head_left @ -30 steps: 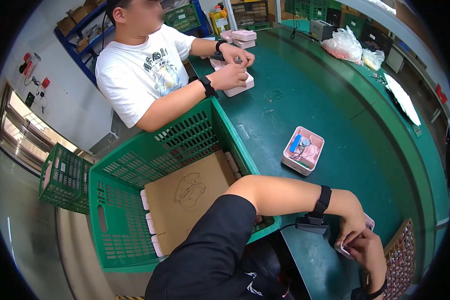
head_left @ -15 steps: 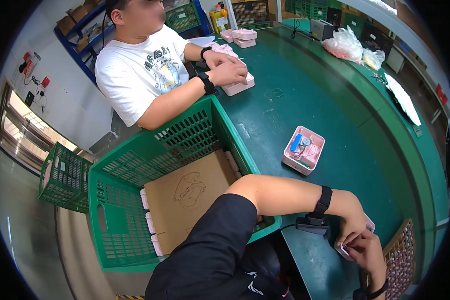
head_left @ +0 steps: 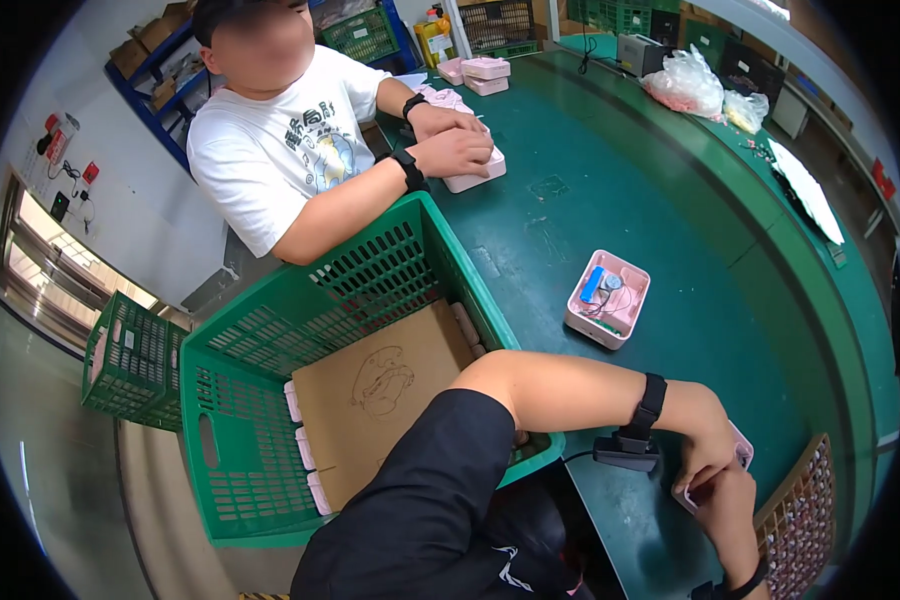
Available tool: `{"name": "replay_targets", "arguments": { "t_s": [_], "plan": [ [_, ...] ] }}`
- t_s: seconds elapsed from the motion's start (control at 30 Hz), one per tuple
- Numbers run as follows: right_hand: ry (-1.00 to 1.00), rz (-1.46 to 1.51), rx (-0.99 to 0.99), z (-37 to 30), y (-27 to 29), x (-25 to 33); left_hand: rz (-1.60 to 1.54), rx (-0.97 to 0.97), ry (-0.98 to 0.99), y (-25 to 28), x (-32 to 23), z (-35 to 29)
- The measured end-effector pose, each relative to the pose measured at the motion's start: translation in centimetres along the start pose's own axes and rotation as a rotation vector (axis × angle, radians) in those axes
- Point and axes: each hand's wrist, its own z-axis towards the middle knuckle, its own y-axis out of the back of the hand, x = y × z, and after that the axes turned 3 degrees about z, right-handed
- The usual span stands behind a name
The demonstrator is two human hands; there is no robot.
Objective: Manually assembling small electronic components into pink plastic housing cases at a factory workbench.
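Observation:
At the lower right, my left hand [head_left: 706, 452] curls over a small pink plastic case [head_left: 743, 447] and grips it. Much of the case is hidden behind the fingers; only its upper right end and a lower left corner show. My right hand [head_left: 728, 508] meets the left one at the near side of the case, with its fingers bent in and pressed together. Whatever lies between those fingertips is too small or covered to make out. Farther off on the green table, an open pink case [head_left: 610, 338] holds a blue cylindrical part, a round part, and thin wires.
A green crate [head_left: 470, 290] with cardboard and pink pieces stands left of my arm. A rack of small parts [head_left: 802, 510] lies beside my right hand. Across the table, a co-worker [head_left: 290, 150] handles a pink case [head_left: 477, 178]. Plastic bags [head_left: 685, 85] lie at the far right.
My right hand has shifted slightly, its fingers tucked closer under my left hand. The co-worker's head has turned. The open case has stayed put.

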Motion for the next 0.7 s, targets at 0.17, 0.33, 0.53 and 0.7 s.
{"name": "replay_targets", "arguments": {
  "t_s": [0.17, 0.33, 0.53, 0.7],
  "plan": [
    [-0.106, -0.164, -0.047, -1.4, -1.9, -0.9, 0.072, 0.049, 0.005, -0.1, -0.5, 1.1],
    [-0.098, -0.251, -0.085, -2.2, -2.5, -1.4, 0.121, 0.033, -0.004, 0.2, -1.1, 1.2],
    [-0.06, -0.191, -0.037, -1.2, -1.0, 0.1, 0.08, -0.009, -0.073, -0.5, 0.4, 1.0],
    [0.046, 0.069, -0.006, -0.9, 0.5, 0.0, 0.033, -0.001, -0.003, -0.3, 0.4, 0.5]
  ]
}}
